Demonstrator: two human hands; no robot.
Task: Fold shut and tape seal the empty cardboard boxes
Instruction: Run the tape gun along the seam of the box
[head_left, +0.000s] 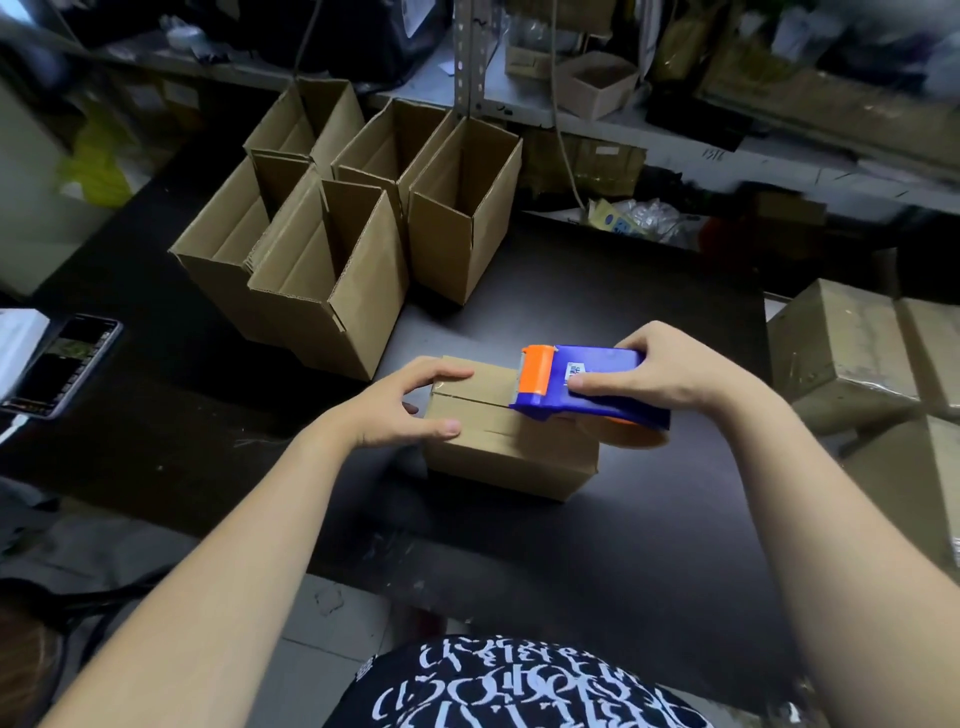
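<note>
A small cardboard box lies on the dark table with its top flaps folded shut. My left hand grips its left end, fingers over the top and thumb on the near side. My right hand holds a blue and orange tape dispenser pressed onto the flap seam, its orange head pointing left near the middle of the box top. Several open empty cardboard boxes stand upright at the back left of the table.
A phone lies at the left edge of the table. Taped cardboard parcels are stacked to the right. A metal shelf with boxes and bags runs along the back. The table's near edge is in front of my torso.
</note>
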